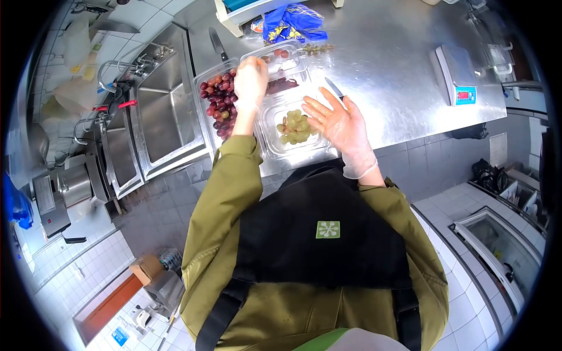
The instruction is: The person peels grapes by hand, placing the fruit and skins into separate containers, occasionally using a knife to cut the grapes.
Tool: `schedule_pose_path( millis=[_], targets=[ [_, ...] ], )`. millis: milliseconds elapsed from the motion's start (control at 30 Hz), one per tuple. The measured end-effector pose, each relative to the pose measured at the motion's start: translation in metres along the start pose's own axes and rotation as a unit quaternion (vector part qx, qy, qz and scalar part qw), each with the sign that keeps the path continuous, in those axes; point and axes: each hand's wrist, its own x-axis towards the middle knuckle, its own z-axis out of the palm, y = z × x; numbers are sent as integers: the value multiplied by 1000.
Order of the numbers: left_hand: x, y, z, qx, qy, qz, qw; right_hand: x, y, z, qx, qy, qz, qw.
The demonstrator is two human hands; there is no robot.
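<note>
My left hand (pixel 252 85), in a clear glove, is closed above the right edge of a clear container full of red grapes (pixel 221 102). Whatever its fingers hold is hidden. My right hand (pixel 342 126), also gloved, is open with the palm up and fingers spread, beside a clear container (pixel 270 153) of pale green, peeled-looking grapes (pixel 295 127). Behind that container lie dark red pieces, perhaps skins (pixel 281 85), in another clear tub. Farther back, a few red grapes (pixel 281 54) sit in a clear tub. A small knife (pixel 334 88) lies just beyond my right fingertips.
A larger knife (pixel 217 43) lies behind the red grapes. Bare grape stems (pixel 319 48) and a blue bag (pixel 293 23) are at the back of the steel table (pixel 389 76). A scale (pixel 456 76) stands right; sinks (pixel 170 117) are left.
</note>
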Motion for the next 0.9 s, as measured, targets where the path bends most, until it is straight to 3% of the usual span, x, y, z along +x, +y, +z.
schedule_pose_path(
  millis=[100, 267, 367, 467, 500, 600, 733, 900],
  targets=[
    [15, -9, 21, -4, 12, 23, 1000, -2, 1, -1, -5, 6, 1, 1000],
    [6, -9, 11, -17, -87, 29, 996, 1, 7, 0, -20, 45, 6, 999],
    [-5, -2, 6, -4, -56, 68, 996, 16, 13, -13, -95, 66, -12, 993],
    [-13, 0, 9, 1, 12, 81, 997, 55, 21, -29, -304, 133, -103, 938],
    [-13, 5, 6, -3, -31, 59, 998, 66, 19, -33, -350, 169, -116, 914],
    [-14, 23, 13, -40, -21, 70, 997, 81, 16, -43, -380, 182, -100, 901],
    [-10, 50, 24, -70, -47, -8, 996, 58, 23, -40, -399, 179, -99, 894],
    [-8, 48, 43, -79, -46, -36, 995, 44, 19, -45, -380, 176, -111, 901]
  ],
)
